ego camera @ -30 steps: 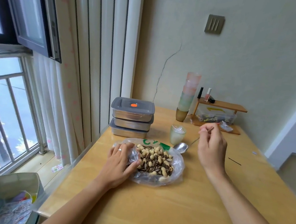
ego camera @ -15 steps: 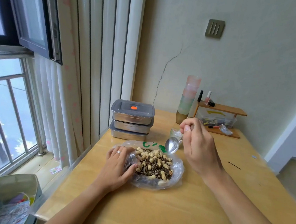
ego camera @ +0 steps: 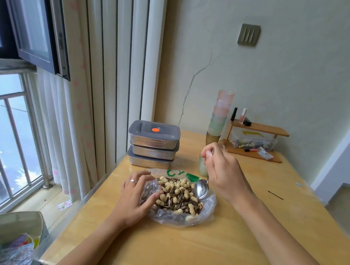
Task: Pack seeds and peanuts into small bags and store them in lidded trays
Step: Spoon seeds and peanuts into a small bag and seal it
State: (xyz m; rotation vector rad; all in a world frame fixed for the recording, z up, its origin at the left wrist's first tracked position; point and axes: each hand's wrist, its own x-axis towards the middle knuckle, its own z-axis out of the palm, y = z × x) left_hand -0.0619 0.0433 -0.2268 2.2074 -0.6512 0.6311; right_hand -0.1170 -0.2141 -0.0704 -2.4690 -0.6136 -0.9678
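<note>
- The seeds and peanuts (ego camera: pixel 177 196) lie heaped in an open clear plastic bag (ego camera: pixel 182 219) with green lettering on its far edge; the bag sits on the wooden worktop (ego camera: pixel 179 252), just in front of the person.
- The left hand (ego camera: pixel 135 194) rests on the bag's left side; its fingers (ego camera: pixel 144 175) are curled and, with the thumb, pinch the rim of the plastic, holding the mouth open; a ring (ego camera: pixel 133 181) shows on one finger.
- The right hand (ego camera: pixel 223 173) is raised over the bag's right side; its fingers are closed round the handle of a metal spoon (ego camera: pixel 201 188), whose bowl hangs down with its tip at the right edge of the heap; it may be touching the nuts, though that is hard to tell.
- Three lidded trays (ego camera: pixel 153 145) of metal stand stacked beyond the bag, near the curtain; the top lid has an orange dot.
- A small pale cup (ego camera: pixel 202 169) stands just behind the right hand, partly hidden by it.
- Further back a column of stacked tumblers (ego camera: pixel 219 117) stands beside a low wooden shelf (ego camera: pixel 260 128) against the wall.
</note>
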